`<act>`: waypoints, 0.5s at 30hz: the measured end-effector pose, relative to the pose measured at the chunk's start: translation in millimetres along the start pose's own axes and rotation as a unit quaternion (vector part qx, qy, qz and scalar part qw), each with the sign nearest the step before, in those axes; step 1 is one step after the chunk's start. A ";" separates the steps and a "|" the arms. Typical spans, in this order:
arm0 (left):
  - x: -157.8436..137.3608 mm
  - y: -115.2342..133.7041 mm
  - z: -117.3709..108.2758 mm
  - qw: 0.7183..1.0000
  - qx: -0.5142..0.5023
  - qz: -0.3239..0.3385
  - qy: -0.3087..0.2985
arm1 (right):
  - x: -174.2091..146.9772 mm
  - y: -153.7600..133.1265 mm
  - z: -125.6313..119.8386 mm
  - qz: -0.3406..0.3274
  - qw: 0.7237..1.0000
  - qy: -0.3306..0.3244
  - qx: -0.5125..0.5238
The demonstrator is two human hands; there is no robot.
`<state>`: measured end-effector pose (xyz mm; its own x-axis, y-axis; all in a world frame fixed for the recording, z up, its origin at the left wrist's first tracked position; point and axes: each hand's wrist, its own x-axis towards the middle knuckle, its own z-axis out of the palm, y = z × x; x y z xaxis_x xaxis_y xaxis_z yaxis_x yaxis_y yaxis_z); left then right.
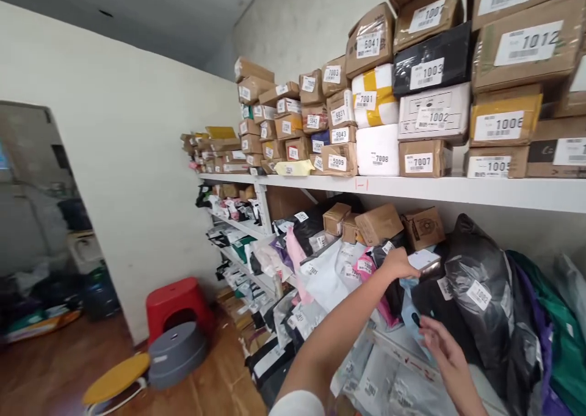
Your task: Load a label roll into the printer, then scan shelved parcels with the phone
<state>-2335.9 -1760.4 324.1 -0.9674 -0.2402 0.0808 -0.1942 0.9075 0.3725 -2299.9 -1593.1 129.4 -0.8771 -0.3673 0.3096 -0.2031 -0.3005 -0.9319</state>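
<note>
Right hand (442, 343), fingers loosely apart, is hovering over black bags (476, 281); left hand (399, 263), nearer, is pinching a small white-labelled parcel (423, 260) lying just rightward.

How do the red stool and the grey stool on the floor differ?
The red stool is square-topped and taller; the grey stool is round and lower. The red stool stands close to the wall, while the grey stool sits in front of it, nearer the camera. Both look plastic and stand upright on the wooden floor.
</note>
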 end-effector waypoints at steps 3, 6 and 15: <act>-45.8 -30.1 -2.9 0.994 -0.082 0.067 0.015 | 31.9 7.0 55.1 -0.008 0.994 0.054 0.094; -89.9 -66.1 -0.5 0.971 -0.190 0.146 -0.006 | 39.3 31.3 105.6 -0.029 0.990 0.091 0.104; -5.8 -220.2 -60.1 0.895 -0.236 0.191 0.327 | 2.7 45.7 143.5 0.034 0.914 0.219 0.338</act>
<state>-2277.8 -1979.6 297.1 -0.6158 -0.2352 0.7520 0.3696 0.7567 0.5393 -2249.1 -1734.2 114.8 -0.9980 -0.0618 0.0106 0.0448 -0.8204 -0.5700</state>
